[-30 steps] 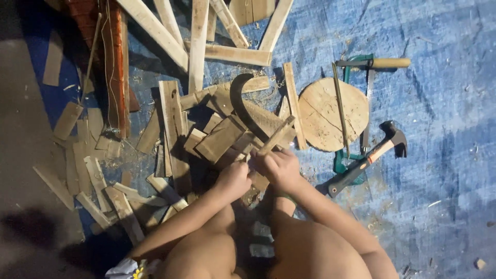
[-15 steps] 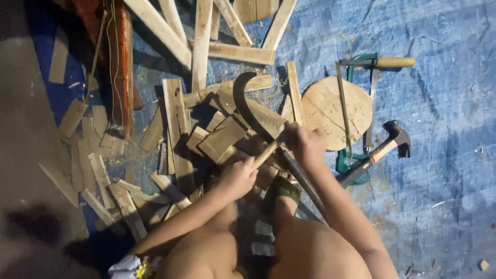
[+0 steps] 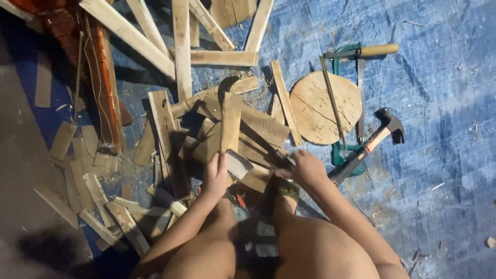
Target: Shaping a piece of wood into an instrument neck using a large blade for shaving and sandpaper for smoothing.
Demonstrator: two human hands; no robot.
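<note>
My left hand (image 3: 217,175) grips the lower end of a short flat wooden plank (image 3: 231,121) and holds it upright on a pile of wood offcuts (image 3: 258,129). My right hand (image 3: 307,168) is closed around the dark handle of a blade tool (image 3: 281,156) just right of the plank. Its blade is mostly hidden among the wood. Both my bare knees show at the bottom of the view.
A round wooden disc (image 3: 325,106) lies to the right with a thin stick across it. A claw hammer (image 3: 374,139) and a green-framed saw (image 3: 356,51) lie beside it on the blue tarp (image 3: 439,103). Long planks (image 3: 181,46) and small offcuts (image 3: 88,186) are scattered to the left.
The curved blade that was raised over the pile has come down beside my right hand. My left hand has stood the short plank upright.
</note>
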